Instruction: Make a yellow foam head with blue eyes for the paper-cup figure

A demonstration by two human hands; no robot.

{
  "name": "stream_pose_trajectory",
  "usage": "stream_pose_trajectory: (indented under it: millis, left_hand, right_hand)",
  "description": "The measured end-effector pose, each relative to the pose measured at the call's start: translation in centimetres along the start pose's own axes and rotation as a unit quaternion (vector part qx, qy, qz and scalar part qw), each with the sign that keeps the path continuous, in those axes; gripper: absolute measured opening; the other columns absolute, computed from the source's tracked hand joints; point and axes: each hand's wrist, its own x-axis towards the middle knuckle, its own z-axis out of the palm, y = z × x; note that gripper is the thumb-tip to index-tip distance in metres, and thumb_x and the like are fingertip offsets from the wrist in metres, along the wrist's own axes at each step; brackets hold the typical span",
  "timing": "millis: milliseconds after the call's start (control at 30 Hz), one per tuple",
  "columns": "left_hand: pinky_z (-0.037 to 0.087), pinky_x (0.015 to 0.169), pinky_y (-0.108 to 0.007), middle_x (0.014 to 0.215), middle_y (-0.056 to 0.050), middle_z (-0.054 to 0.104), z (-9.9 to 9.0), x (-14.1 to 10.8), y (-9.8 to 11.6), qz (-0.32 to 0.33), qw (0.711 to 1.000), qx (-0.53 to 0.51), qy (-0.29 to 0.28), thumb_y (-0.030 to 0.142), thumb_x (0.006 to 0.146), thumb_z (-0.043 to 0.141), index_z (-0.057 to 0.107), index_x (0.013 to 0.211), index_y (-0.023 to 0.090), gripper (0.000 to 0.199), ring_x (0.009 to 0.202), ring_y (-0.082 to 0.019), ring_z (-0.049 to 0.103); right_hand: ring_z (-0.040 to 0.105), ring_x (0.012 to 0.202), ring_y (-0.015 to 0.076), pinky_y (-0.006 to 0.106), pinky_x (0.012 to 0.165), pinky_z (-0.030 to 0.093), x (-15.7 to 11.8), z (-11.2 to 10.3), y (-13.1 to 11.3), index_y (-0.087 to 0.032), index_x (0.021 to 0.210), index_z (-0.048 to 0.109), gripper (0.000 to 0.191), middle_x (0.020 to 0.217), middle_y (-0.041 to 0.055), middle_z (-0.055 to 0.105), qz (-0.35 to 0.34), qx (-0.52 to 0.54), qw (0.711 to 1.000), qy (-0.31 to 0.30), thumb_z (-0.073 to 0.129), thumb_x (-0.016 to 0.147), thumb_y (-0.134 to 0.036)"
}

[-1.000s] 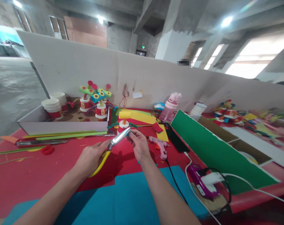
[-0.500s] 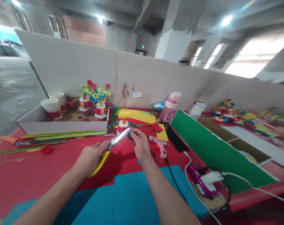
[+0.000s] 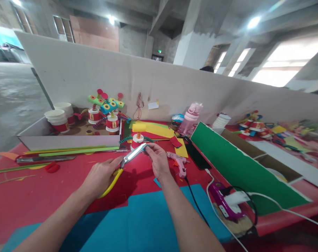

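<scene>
The scissors (image 3: 130, 157) had a bright yellow handle and long silver blades, the metal catching a pale streak of glare. They were held aslant, blades pointing forward and to the right, the handle partly hidden by the left fingers (image 3: 115, 163) gripping it. The small blue piece (image 3: 144, 148) sat at the tip end of the scissors, pinched in the right fingers (image 3: 153, 151) and mostly covered, so its full shape could not be told.
</scene>
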Motion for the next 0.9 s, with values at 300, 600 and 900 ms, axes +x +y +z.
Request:
stream_pose_trajectory:
  millis: [300, 600, 900]
  left_hand:
    - [0.036, 0.058, -0.023, 0.087, -0.007, 0.067, -0.20, 0.01, 0.16, -0.001, 1.000, -0.008, -0.006, 0.029, 0.089, 0.034, 0.051, 0.113, 0.023, 0.030, 0.074, -0.020, 0.064]
    - [0.035, 0.056, -0.022, 0.082, -0.005, 0.067, -0.34, 0.01, 0.20, -0.001, 0.999, -0.032, -0.006, 0.026, 0.088, 0.036, 0.053, 0.111, 0.023, 0.029, 0.068, -0.018, 0.062]
    - [0.041, 0.049, -0.021, 0.062, 0.003, 0.056, 0.24, 0.45, 0.56, -0.117, 0.901, -0.408, 0.093, 0.040, 0.081, 0.055, 0.053, 0.112, 0.016, 0.040, 0.050, -0.011, 0.054]
  right_hand:
    - [0.058, 0.071, 0.0130, 0.027, 0.073, 0.047, 0.07, -0.36, -0.38, -0.021, 0.080, 0.071, 0.015, 0.077, 0.0001, 0.068, -0.022, -0.054, 0.998, -0.009, 0.071, 0.070, -0.032]
    - [0.058, 0.070, 0.0123, 0.026, 0.072, 0.046, 0.20, -0.47, -0.39, -0.021, 0.079, 0.071, 0.013, 0.075, -0.0008, 0.068, -0.021, -0.045, 0.999, -0.009, 0.071, 0.070, -0.030]
    - [0.036, 0.047, 0.0051, 0.022, 0.047, 0.030, 0.14, -0.34, -0.23, -0.019, 0.068, 0.069, 0.017, 0.053, -0.0065, 0.052, 0.078, 0.054, 0.994, 0.056, 0.079, 0.056, -0.024]
